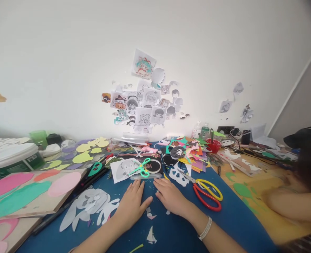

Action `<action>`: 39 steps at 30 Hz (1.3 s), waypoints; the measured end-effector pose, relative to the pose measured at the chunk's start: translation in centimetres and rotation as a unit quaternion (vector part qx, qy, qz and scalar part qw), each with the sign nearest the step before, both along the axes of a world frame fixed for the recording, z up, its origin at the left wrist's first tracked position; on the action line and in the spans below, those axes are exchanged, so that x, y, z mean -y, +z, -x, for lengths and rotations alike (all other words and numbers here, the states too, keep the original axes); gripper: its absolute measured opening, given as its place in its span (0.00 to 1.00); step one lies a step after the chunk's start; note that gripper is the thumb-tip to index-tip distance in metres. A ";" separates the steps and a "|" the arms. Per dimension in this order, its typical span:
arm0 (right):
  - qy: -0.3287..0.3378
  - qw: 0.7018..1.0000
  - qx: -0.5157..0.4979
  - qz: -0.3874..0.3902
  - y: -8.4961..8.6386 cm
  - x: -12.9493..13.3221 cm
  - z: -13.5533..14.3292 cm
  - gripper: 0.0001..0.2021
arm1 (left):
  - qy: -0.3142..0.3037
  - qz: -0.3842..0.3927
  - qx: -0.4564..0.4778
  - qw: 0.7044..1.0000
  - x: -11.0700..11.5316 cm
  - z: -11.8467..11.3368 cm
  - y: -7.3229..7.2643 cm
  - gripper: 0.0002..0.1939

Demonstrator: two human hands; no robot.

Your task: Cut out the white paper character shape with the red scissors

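Observation:
On the blue mat [182, 225] my left hand [132, 205] lies flat, fingers stretched out and thumb apart, holding nothing. My right hand [170, 196] rests palm down just across from it, also with nothing in it. Beyond my left fingertips are green scissors [144, 168] and a printed drawing [121, 169]. Red and yellow scissors [208, 191] lie right of my right hand, their blades on a white paper cutout [179, 174]. White paper cutouts [88, 203] sit left of my left hand. Small paper scraps [151, 235] lie between my forearms.
Boards with coloured paper shapes [34, 189] and a white tub [13, 156] stand at the left. Coloured paper pieces [194, 151] are heaped at the back, near a red bowl [213, 144]. Another person's arm [292, 205] reaches in at the right. Drawings [145, 116] hang on the wall.

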State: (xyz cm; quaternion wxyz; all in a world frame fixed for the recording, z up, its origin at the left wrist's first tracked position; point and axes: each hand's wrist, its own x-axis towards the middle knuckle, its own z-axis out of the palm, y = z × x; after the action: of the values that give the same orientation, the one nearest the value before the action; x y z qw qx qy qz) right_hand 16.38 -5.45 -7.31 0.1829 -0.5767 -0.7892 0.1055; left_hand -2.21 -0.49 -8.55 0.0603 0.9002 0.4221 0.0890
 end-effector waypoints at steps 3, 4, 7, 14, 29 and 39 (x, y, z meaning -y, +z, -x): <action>0.072 0.996 -0.033 0.037 0.5 0.6 -0.5 0.22 | -0.109 0.047 0.012 0.993 0.0 0.3 1.0 0.35; 0.075 0.995 -0.043 0.042 0.5 0.7 -0.7 0.22 | -0.124 0.056 0.017 0.991 -0.1 0.3 1.2 0.34; 0.028 0.997 -0.062 0.027 0.3 -0.1 -1.1 0.22 | -0.070 0.058 0.022 0.996 -0.5 0.0 1.4 0.33; 0.025 0.998 -0.064 -0.002 -0.9 -2.7 -0.5 0.23 | 0.012 -0.004 0.019 1.000 -1.6 -0.6 0.1 0.34; 0.006 0.994 -0.106 -0.030 -0.6 -4.1 -0.1 0.21 | 0.068 -0.078 0.047 0.994 -3.5 -0.8 -1.3 0.35; -0.026 0.986 -0.164 -0.027 -1.2 -5.6 -0.6 0.20 | -0.083 -0.008 0.042 0.996 -2.4 -0.9 0.5 0.31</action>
State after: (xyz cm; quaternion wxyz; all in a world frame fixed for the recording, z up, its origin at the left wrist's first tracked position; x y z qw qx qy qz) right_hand 16.95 0.15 -8.51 0.3274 -0.5670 -0.7359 0.1725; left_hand -1.26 1.89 -8.02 0.0779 0.9281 0.3419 0.1253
